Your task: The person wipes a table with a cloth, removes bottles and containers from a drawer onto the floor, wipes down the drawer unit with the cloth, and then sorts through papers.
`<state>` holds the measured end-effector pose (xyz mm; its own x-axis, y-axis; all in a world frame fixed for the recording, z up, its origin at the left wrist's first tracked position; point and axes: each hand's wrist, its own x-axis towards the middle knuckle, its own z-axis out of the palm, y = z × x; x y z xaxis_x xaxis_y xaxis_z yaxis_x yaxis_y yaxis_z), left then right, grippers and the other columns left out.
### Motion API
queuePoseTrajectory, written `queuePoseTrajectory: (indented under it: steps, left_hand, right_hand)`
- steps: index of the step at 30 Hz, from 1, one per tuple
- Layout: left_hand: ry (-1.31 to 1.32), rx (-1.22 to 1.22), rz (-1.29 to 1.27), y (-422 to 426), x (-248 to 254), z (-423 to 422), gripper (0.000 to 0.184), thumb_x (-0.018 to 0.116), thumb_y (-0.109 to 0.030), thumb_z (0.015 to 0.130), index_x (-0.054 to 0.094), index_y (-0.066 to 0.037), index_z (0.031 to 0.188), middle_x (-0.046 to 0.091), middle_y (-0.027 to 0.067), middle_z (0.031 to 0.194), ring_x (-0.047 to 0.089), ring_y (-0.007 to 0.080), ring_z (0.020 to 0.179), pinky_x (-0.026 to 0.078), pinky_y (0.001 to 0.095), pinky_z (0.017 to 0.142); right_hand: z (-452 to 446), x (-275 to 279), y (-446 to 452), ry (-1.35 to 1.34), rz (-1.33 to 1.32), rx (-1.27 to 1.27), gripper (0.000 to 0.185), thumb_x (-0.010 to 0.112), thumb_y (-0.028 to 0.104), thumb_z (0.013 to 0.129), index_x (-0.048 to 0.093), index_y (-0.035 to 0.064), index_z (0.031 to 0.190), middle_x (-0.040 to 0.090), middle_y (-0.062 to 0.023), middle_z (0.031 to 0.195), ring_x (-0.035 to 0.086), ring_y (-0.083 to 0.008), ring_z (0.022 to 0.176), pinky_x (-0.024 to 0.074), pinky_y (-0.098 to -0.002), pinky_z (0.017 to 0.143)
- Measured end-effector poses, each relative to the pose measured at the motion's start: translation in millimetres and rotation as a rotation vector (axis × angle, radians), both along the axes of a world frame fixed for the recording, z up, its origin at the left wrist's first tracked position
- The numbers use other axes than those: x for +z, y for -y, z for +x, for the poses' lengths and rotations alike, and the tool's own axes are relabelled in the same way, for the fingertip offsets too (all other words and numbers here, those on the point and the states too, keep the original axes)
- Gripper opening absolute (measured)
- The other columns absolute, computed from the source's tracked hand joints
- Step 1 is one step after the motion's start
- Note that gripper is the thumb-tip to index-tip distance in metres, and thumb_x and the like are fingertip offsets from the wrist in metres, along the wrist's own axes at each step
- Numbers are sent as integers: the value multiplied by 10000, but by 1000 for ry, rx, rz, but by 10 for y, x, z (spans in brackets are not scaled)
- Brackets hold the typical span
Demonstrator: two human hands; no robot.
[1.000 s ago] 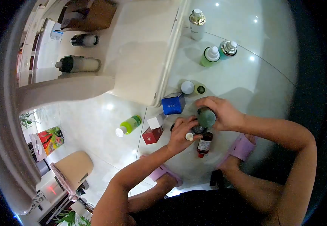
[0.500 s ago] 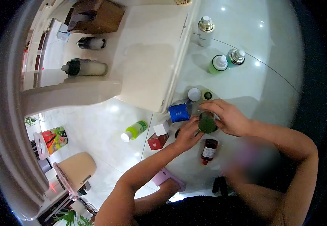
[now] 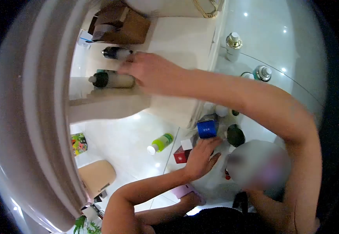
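Observation:
My right hand (image 3: 148,72) reaches across to the cream shelf. Its fingers are smeared by motion beside a pump bottle with a black collar (image 3: 116,80) and a smaller dark-and-clear bottle (image 3: 116,52); whether they touch either is unclear. My left hand (image 3: 202,158) is low over the floor, its fingers stretched out and nothing in them. Just beyond its fingertips is a blue box (image 3: 207,128). A white box (image 3: 186,144) and a red box (image 3: 180,155) are on its left. A dark green round container (image 3: 235,135) stands to its right.
A green bottle with a white cap (image 3: 162,143) lies on the tiles. Silver-topped bottles (image 3: 234,46) stand at the upper right. A cardboard box (image 3: 134,27) occupies the shelf's far end. A tan bin (image 3: 98,177) and a pink slipper (image 3: 183,191) are lower left.
My right hand has left the green container and swung up-left over the shelf. My left hand has also come away from that container, its fingers now extended. The view has shifted.

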<state>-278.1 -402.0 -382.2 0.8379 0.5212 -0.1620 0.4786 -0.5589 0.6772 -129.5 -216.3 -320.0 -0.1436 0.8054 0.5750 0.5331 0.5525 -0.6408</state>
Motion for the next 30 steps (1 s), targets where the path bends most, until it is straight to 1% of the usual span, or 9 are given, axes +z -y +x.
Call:
queuePoseTrajectory:
  steps: [4,7,11,13,14,16,26,29,30]
  left_hand:
    - [101,-22,44,-396,612,-193,408,655,18,719,544,-46,1106,573,124,1115,542,316,994,467,389,831]
    - [177,163,208,-610,970,-338,357,624,107,686,581,-34,1011,627,154,1034,598,286,903,474,337,770]
    - [248,185,348,-918,1127,-352,295,528,105,787,523,-2,1062,551,198,1112,558,253,966,503,290,732]
    - [294,235,344,-1025,1175,-242,250,516,60,832,521,-4,1074,532,197,1142,552,243,984,513,285,730]
    - [314,260,339,-1058,1190,-208,230,511,33,857,519,-8,1083,523,195,1158,550,237,993,516,284,731]
    - [326,236,362,-1157,1194,-179,215,510,-18,889,511,-13,1104,500,189,1193,545,228,1010,515,282,735]
    - [288,251,368,-1124,1089,-235,319,532,13,853,479,-24,1166,461,182,1257,529,223,1082,515,256,724]
    - [219,319,385,-1157,1159,-156,463,597,-6,809,427,-30,1239,415,207,1326,494,289,1157,500,344,824]
    - [112,180,697,-1228,1218,-83,542,640,-27,778,400,-23,1264,383,218,1357,460,327,1192,456,387,895]
  right_hand:
    - [-629,-42,-993,-263,-28,-16,538,629,120,689,520,5,1204,569,-187,1160,544,-359,1064,434,-400,946]
    - [-594,-124,-1313,132,-196,508,664,666,210,672,461,-2,1267,548,-206,1193,525,-333,1102,395,-397,992]
    - [-468,-285,-978,32,-179,470,699,703,214,631,473,17,1261,562,-206,1164,527,-338,1092,407,-395,972]
    - [-553,-337,-796,90,62,-69,718,737,215,575,500,38,1230,587,-189,1116,550,-341,1055,433,-387,932]
    - [-552,-294,-837,86,63,-71,718,737,215,575,500,38,1230,587,-189,1116,550,-341,1055,433,-387,932]
    - [-516,-161,-936,-154,-363,454,725,741,201,555,495,54,1221,589,-186,1102,557,-337,1040,442,-377,916]
    - [117,-18,-142,-200,-518,426,682,685,112,585,465,63,1229,593,-195,1086,561,-356,1040,451,-391,888]
    - [277,-78,65,-118,-455,310,670,660,96,596,453,63,1233,602,-186,1073,578,-337,1005,453,-389,878]
    - [338,-139,130,-151,-363,338,659,649,90,602,449,59,1229,604,-184,1063,579,-333,990,453,-389,872]
